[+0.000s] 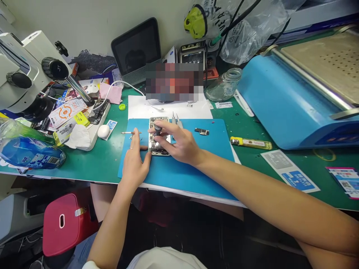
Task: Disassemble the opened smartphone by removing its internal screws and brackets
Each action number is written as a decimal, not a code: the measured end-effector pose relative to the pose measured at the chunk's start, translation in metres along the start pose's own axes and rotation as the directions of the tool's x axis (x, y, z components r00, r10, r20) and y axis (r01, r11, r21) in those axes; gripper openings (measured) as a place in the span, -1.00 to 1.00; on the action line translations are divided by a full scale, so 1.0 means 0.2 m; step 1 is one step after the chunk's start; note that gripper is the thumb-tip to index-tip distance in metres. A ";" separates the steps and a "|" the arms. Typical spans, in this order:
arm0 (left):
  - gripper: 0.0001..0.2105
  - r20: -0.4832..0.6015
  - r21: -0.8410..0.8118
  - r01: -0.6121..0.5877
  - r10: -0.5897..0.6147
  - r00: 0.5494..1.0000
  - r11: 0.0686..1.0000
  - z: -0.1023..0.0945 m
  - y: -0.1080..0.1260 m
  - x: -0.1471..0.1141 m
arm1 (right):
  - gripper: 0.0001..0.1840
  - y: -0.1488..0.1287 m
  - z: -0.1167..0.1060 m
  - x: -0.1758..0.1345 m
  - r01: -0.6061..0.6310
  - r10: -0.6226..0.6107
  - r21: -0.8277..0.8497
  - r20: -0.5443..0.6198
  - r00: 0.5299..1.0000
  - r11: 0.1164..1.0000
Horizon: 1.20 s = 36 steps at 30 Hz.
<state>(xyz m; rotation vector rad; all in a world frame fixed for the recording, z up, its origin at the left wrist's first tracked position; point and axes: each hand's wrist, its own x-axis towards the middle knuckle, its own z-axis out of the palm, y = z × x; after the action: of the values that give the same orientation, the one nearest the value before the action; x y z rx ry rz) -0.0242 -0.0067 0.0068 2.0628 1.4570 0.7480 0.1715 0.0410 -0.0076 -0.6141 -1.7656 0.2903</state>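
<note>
Most of the writing here is too small for me to read. The clear bag (244, 41) up top has big dark letters, but the creases break the word up. The card (290, 170) at the right of the frame has blue-and-white print that's too blurry to make out, and so does the blue pack (32, 152) at the left.

The opened phone (157, 146) is mid-frame on the blue mat (182, 175). The right hand (179, 142) pinches a short dark tool (157, 129) over it. The left hand (136, 160) is loosely spread, thumb at the phone's lower left corner, index finger stretched up by a thin coppery rod (129, 132).

Mat's left edge is near the left hand, and its front edge runs by the surface (84, 164) edge, with white paper peeking out underneath. To the right there's a stretch of mat between phone and small circuit board (202, 131), then more before the mat's right edge.

Count: one phone, one coppery rod, two grey pointed tools (179, 122) just above the right hand, one yellow cutter (251, 143), one glass jar (224, 86).
</note>
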 end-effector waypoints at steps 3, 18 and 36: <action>-0.21 -0.001 -0.001 -0.001 0.001 1.000 1.000 0.00 0.00 0.00 | -0.36 0.00 0.00 0.00 0.003 -0.003 0.005 -0.003 1.000 1.000; -0.19 0.005 -0.004 0.006 -0.006 1.000 1.000 0.01 -0.01 0.00 | -0.35 0.00 0.00 0.00 0.009 -0.008 0.026 -0.022 1.000 1.000; -0.15 -0.001 -0.012 0.005 -0.005 1.000 1.000 0.01 -0.01 0.00 | -0.32 0.00 0.00 0.00 0.019 -0.018 0.021 -0.019 1.000 1.000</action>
<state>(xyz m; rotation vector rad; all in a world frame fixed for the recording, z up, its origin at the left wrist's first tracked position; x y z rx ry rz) -0.0243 -0.0065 0.0037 2.0496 1.4536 0.7541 0.1720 0.0412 -0.0072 -0.5834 -1.7477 0.2890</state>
